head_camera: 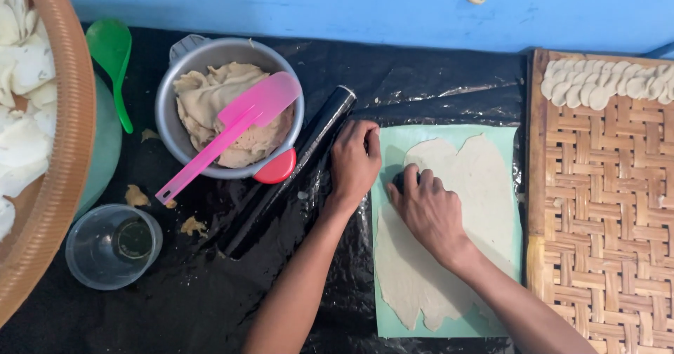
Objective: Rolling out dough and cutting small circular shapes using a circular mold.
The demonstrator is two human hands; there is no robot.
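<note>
A: Which step is this?

B: Cutting rounds, I'd judge. The right hand (430, 210) is closed over a small dark cutter (406, 180), pressing it into the dough sheet (449, 235) near that sheet's upper left edge. The sheet lies flat on a pale green mat (393, 140).

A: And the left hand (354, 161)?

B: Curled, holding nothing; its fingers rest at the mat's top left corner, just beside the black rolling pin (295, 168).

A: What does the next move call for?

B: Probably a firm press, a clean lift, and placing the cutter close beside the last cut.

A: The surroundings?

B: A desk covered in crinkled black plastic (189, 305) against a blue wall (351, 3). A metal bowl (168, 108) holds more dough and a pink spatula (232, 126). Right, a woven tray (604, 206) carries white discs (604, 84) at its far end. Left: a clear cup (112, 245), green spoon (112, 59), and brown basket (60, 150).
</note>
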